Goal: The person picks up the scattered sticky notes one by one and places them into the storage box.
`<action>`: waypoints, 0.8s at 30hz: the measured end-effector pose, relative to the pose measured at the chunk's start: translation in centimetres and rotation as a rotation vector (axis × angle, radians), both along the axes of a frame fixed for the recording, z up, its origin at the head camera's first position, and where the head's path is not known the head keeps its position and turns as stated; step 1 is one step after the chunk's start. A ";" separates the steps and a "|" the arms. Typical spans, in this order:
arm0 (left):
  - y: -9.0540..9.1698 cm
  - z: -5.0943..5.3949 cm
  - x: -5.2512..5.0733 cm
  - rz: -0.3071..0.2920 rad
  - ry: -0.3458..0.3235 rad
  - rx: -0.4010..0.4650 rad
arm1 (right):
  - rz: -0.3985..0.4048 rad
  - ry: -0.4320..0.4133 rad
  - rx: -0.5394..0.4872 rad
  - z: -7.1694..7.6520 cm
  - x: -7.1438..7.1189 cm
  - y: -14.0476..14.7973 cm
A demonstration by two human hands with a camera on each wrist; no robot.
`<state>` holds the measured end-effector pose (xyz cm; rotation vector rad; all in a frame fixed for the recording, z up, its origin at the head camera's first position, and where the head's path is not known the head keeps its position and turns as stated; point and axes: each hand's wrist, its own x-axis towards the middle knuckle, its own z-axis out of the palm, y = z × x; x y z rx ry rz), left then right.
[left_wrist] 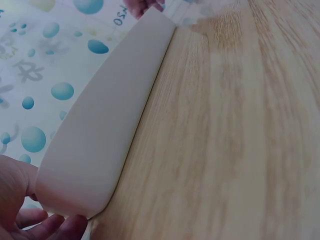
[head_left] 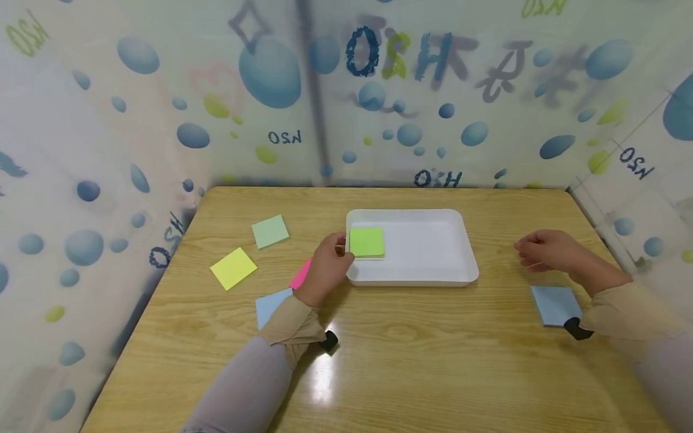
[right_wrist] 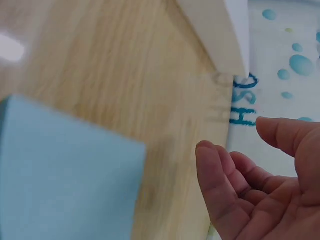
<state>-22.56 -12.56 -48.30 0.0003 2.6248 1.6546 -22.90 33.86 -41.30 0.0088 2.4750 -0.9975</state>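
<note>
A white tray (head_left: 428,281) lies on the table, with a lime green sticky note pad (head_left: 367,242) inside its left end. My left hand (head_left: 326,269) grips the tray's left end, thumb at the rim; in the left wrist view its fingers (left_wrist: 52,227) curl against the tray's lower edge. To the right of the tray, my right hand (head_left: 549,251) hovers with loosely bent fingers and holds nothing. Just below it lies a blue sticky note pad (head_left: 553,304), also large in the right wrist view. In that view thumb and fingertips stand apart.
Left of the tray lie a pale green pad (head_left: 271,231), a yellow pad (head_left: 233,268), a pink pad (head_left: 299,275) and another blue pad (head_left: 271,305); the left hand and sleeve partly cover the last two. Patterned curtains (head_left: 260,156) border the wooden table (head_left: 411,361) at the back and sides.
</note>
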 end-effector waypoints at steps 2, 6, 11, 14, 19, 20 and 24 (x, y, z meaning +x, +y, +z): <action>0.0 0.1 0.0 0.000 0.004 -0.002 | 0.012 0.005 0.035 -0.3 0.5 1.0; 0.0 0.1 0.0 0.002 0.005 -0.010 | 0.033 0.007 0.105 -0.9 1.4 2.7; -0.1 -0.1 0.0 0.003 -0.002 -0.019 | 0.066 0.032 0.178 -1.9 2.5 4.7; -0.1 -0.2 0.0 0.003 -0.007 -0.014 | 0.095 0.051 0.233 -2.3 3.0 5.5; 0.0 0.0 0.0 0.002 -0.012 -0.012 | 0.136 0.104 0.303 -2.7 3.7 6.3; 0.0 0.1 0.0 0.003 -0.012 -0.012 | 0.144 0.114 0.310 -2.8 3.8 6.4; 0.1 0.2 0.1 0.006 -0.011 -0.016 | 0.213 0.133 0.293 -3.4 4.5 6.7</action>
